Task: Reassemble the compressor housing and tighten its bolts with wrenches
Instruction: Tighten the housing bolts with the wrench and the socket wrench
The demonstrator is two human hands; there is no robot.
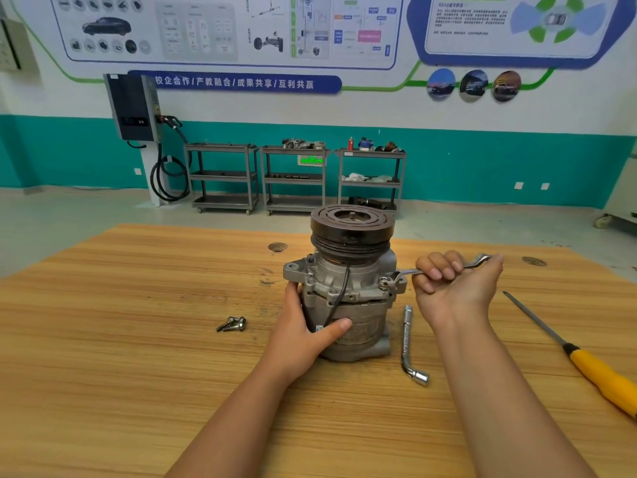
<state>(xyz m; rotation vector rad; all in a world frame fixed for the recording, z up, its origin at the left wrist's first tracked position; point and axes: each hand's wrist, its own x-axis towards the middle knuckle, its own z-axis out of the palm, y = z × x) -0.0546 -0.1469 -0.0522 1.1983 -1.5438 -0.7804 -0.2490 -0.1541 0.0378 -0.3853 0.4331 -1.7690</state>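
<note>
Compressor upright, pulley up. Ring wrench on R flange bolt. L-wrench flat to R; loose bolts to L.

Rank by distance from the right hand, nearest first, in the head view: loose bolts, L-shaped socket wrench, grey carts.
1. L-shaped socket wrench, just beside the right hand.
2. Loose bolts, left of the compressor.
3. Grey carts, at the far wall.

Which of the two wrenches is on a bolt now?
The ring wrench, gripped by the right hand: its ring end sits on a bolt of the compressor. The L-shaped socket wrench lies untouched on the table.
</note>
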